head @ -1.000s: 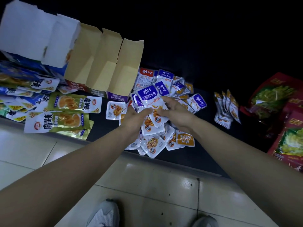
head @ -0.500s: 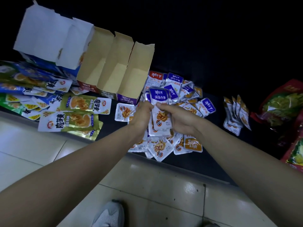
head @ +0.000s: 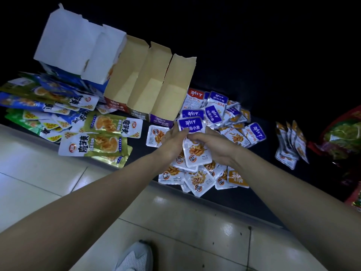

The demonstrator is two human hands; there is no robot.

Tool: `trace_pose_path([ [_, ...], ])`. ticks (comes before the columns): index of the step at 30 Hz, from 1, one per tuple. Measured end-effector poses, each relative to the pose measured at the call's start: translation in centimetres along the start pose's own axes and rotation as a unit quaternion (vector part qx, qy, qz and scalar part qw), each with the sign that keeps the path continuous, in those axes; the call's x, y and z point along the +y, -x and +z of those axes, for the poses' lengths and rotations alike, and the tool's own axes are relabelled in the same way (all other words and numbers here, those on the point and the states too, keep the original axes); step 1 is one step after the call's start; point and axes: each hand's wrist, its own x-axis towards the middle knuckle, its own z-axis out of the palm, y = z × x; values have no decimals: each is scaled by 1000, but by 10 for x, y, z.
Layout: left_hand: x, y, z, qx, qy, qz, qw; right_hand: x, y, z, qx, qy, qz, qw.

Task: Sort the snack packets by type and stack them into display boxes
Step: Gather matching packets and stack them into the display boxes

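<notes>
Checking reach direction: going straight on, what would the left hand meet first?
The left hand holds the purple-topped packet; beyond it, probably the loose packet pile, though depth is unclear.

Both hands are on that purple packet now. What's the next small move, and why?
Probably lift the purple packet into the purple-fronted display box: left hand and right hand both grip it, and that matching box stands open just beyond them.
</notes>
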Motion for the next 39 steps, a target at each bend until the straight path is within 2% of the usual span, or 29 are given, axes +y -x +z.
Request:
trace_pose_path([
  [3, 3, -3, -4, 17, 21, 27, 999, -5, -2, 4, 28, -31, -15, 999],
  [5, 7, -7, -9, 32, 60, 14, 998, -10, -7, 5, 48, -77, -15, 996],
  [9, 6, -7, -10, -42, 136, -15, 990, -20, -16, 15, 61, -167, -30, 984],
  [12, 3, -6, -13, -46, 127, 3, 991, -24, -19, 21, 49, -173, -35, 983],
  [16, 11, -4, -27, 4, 19, 32, 999, -23, -25, 21, 29, -166, -6, 986],
  [18, 12, -3, -38, 52, -28, 81, 995, -27, -27, 19, 47, -159, 10, 986],
  [19, 13, -3, -46, 74, -103, 125, 984, -30, -28, 17, 64, -162, 10, 985],
  [20, 13, -3, -54, 96, -219, 173, 956, -35, -30, 14, 81, -161, 2, 984],
  [22, 11, -8, -74, 129, -410, 228, 874, -49, -35, 10, 104, -160, -22, 981],
  [24, 9, -14, -87, 130, -487, 234, 832, -64, -40, 12, 118, -167, -54, 977],
  [31, 9, -16, -99, 134, -467, 290, 825, -88, -67, 39, 134, -99, -171, 971],
  [39, 2, -15, -107, 125, -496, 320, 797, -71, -84, 57, 202, -51, -191, 959],
])
